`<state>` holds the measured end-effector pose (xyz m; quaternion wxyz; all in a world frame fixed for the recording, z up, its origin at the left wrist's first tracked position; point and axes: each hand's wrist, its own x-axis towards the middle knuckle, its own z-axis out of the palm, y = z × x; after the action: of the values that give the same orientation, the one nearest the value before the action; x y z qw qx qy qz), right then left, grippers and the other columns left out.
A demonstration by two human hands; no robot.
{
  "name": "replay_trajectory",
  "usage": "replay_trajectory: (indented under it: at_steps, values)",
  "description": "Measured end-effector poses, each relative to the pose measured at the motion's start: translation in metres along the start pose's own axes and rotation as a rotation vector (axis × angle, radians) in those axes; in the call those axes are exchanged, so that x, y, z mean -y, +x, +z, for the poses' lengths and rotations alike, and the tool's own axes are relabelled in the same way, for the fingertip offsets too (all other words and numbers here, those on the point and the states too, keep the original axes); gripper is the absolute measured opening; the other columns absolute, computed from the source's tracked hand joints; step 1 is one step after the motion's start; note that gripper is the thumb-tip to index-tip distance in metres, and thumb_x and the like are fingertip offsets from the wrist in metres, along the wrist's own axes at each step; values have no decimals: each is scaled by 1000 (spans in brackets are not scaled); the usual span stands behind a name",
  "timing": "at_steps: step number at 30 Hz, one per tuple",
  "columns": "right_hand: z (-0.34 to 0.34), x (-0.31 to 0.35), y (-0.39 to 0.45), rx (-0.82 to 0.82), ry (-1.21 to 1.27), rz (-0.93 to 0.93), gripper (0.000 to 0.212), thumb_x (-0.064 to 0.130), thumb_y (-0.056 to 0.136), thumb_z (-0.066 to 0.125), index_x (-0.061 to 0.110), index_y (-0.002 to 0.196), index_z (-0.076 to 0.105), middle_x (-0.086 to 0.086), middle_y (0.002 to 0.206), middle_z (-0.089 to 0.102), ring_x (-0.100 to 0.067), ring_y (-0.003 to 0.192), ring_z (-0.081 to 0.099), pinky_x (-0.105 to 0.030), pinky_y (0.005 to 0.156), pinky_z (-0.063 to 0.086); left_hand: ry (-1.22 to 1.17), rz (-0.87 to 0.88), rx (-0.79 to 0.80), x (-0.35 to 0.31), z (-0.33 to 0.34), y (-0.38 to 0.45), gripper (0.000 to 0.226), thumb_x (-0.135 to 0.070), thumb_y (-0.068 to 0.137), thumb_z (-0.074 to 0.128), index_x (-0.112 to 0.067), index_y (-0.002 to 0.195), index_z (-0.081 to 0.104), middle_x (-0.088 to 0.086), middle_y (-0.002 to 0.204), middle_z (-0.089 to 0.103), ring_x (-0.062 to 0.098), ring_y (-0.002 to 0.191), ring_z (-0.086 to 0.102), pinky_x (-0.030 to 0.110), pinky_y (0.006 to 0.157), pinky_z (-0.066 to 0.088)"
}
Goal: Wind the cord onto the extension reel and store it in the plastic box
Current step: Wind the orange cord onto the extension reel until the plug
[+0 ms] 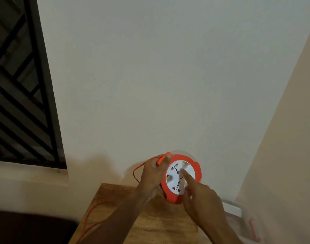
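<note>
The extension reel is round, orange with a white socket face, and is held up above the wooden table. My left hand grips its left rim, with the orange cord passing under the fingers. The cord loops out to the left, then trails down over the table's left edge. My right hand has its index finger stretched out and pressed on the white face near the centre. A clear plastic box with a red latch shows at the lower right, partly cut off.
A pale wall fills most of the view, meeting a second wall at the right. A dark window with a metal grille stands at the left above a ledge. A dark surface lies at the bottom left.
</note>
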<state>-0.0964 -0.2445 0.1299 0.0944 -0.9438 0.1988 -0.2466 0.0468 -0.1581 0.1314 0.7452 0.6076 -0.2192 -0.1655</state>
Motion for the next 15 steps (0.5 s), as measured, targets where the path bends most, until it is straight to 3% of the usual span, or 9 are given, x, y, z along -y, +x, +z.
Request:
replay_trajectory:
  at_steps: [2,3,7,9,13,15]
  values:
    - [-1,-4,1,-89,-170,-224,56,15,69,82,27,121,64,-4,98,74,-22,72,70,-32,54,56,5,2,27,-4,-6,3,29,-60,87,67,-35,90,81,-5,91,85,21,82,83,35,70,68]
    - [-2,-6,3,-109,-206,-337,52,8,65,83,24,112,68,-7,105,72,-26,77,69,-34,52,57,13,9,61,-5,-9,3,30,-59,89,67,-32,93,82,-2,94,85,24,83,83,38,72,68]
    - [-12,-14,16,-53,-319,-670,48,7,67,79,27,107,63,-13,122,62,-33,96,63,-38,61,59,35,44,167,-9,-14,-1,36,-58,91,68,-26,100,81,8,99,84,31,89,81,41,78,69]
    - [-17,-16,20,-23,-392,-737,52,12,68,81,30,111,60,-12,124,60,-33,99,62,-40,67,59,53,54,196,-9,-15,-3,41,-59,92,68,-22,102,80,10,100,83,34,90,80,43,81,68]
    - [-20,-13,21,-6,-482,-769,66,20,66,85,31,122,53,-14,127,58,-34,100,61,-44,73,59,44,21,183,-14,-18,-8,27,-62,87,68,-40,98,81,-2,101,84,23,89,82,32,71,67]
    - [-20,-9,23,0,-488,-767,72,22,65,86,27,128,50,-14,128,57,-35,100,60,-48,74,59,29,6,186,-15,-19,-9,28,-63,85,69,-42,100,80,-3,103,84,23,91,82,35,73,67]
